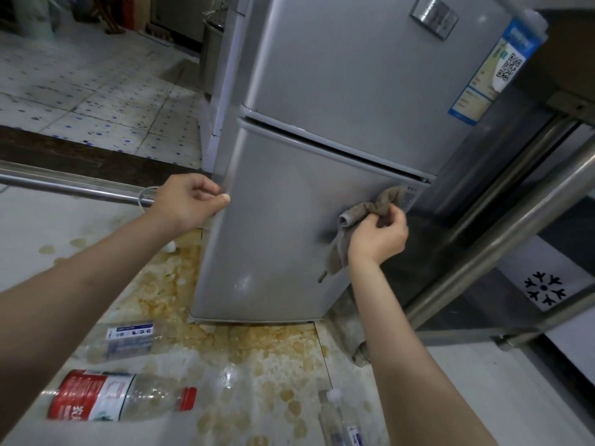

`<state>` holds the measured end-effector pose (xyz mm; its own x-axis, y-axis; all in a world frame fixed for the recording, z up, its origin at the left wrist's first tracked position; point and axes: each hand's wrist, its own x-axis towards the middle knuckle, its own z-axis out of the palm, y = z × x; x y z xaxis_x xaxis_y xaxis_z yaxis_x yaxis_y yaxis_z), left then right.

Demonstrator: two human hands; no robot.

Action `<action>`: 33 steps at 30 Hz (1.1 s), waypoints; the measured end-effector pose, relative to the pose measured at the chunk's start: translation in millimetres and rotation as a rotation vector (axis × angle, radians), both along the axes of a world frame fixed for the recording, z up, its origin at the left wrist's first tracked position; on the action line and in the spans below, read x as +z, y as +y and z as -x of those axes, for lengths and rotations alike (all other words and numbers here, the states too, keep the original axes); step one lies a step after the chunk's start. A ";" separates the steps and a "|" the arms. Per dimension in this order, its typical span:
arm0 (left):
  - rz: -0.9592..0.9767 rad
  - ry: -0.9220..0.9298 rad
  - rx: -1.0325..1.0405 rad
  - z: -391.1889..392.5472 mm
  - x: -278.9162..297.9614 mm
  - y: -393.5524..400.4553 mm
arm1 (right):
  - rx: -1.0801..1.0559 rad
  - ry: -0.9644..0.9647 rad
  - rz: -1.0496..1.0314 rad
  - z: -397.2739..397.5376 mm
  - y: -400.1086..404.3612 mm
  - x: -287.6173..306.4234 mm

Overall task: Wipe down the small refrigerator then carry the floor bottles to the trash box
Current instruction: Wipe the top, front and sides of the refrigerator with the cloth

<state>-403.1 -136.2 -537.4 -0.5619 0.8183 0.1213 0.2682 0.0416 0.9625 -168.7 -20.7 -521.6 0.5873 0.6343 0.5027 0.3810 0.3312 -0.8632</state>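
Observation:
A small silver two-door refrigerator [322, 130] stands in front of me. My left hand [190, 201] grips the left edge of its lower door. My right hand [378, 235] holds a brown-grey cloth [370, 209] bunched against the right side of that lower door, with a tail of cloth hanging down. Three empty plastic bottles lie on the stained floor: a red-labelled bottle with a red cap [119, 397] at the lower left, a clear bottle with a blue-and-white label [125, 341] behind it, and a slim clear bottle [339, 420] at the bottom centre.
A stainless steel table frame [502, 226] with round legs and a lower shelf stands close on the right of the fridge. A steel bar [64, 185] runs along the left. The floor [264, 358] under the fridge is covered in brown stains. No trash box is in view.

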 end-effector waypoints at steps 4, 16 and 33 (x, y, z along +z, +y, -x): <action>-0.019 -0.001 0.012 2.4 -2.4 1.8 | -0.035 0.043 0.051 -9.7 9.7 -7.3; -0.036 -0.014 -0.003 0.3 -3.2 2.0 | -0.037 -0.013 0.014 -6.3 4.1 -19.6; -0.054 0.002 0.011 4.2 -9.5 7.4 | -0.082 0.016 0.099 -15.7 7.0 -26.9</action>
